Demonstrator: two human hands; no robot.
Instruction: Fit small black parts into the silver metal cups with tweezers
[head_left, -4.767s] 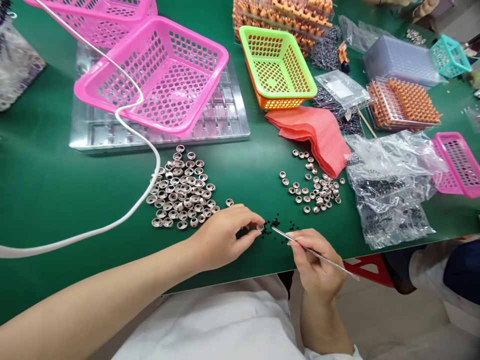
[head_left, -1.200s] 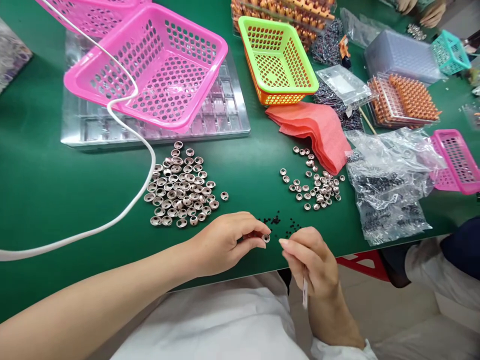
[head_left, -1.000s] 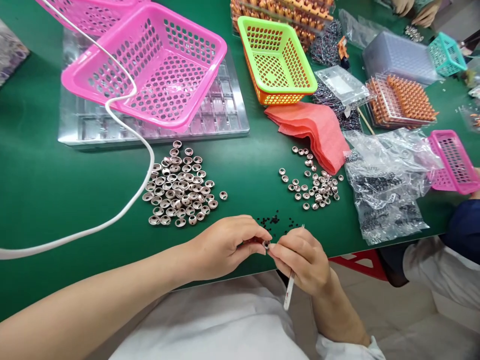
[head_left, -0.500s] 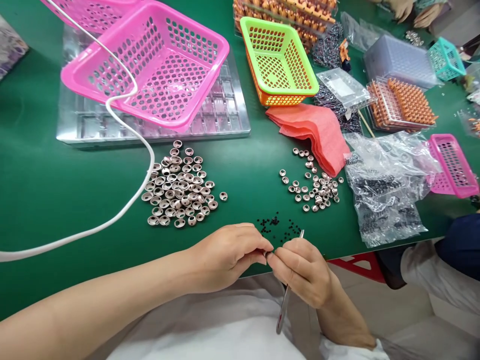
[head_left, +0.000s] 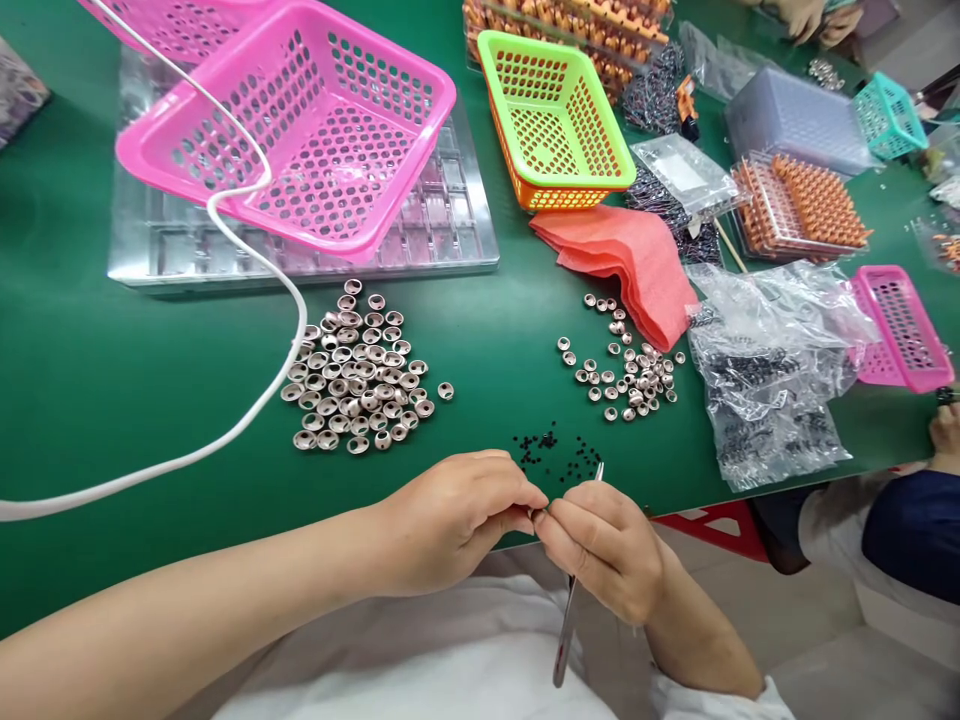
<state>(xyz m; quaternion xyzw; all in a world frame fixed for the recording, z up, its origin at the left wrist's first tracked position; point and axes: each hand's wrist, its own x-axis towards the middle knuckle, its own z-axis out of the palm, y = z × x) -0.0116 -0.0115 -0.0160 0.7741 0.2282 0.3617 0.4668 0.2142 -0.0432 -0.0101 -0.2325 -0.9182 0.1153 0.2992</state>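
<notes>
My left hand (head_left: 469, 515) pinches a small ring-shaped part (head_left: 537, 513), mostly hidden by fingertips, at the table's near edge. My right hand (head_left: 607, 550) meets it there, its fingertips pressed against the same part. Metal tweezers (head_left: 566, 630) are tucked in my right hand, with the tips (head_left: 599, 471) poking out above the fist and the rear end hanging below. Just beyond both hands lie tiny black pieces (head_left: 536, 447), scattered. Small metal rings (head_left: 649, 380) are spread past them, and a heap of larger metal rings (head_left: 360, 375) sits to the left.
A pink basket (head_left: 352, 235) rests on a metal tray (head_left: 480, 250), crossed by a white cable (head_left: 289, 280). A green basket (head_left: 630, 175), red cloth (head_left: 637, 265) and plastic bags (head_left: 772, 400) stand further off. Orange parts (head_left: 817, 205) lie at right, where another person's sleeve (head_left: 911, 540) shows.
Both hands stay together with only a slight shift, the tweezers moving a little left and down. At the right edge another person's hand has come into view.
</notes>
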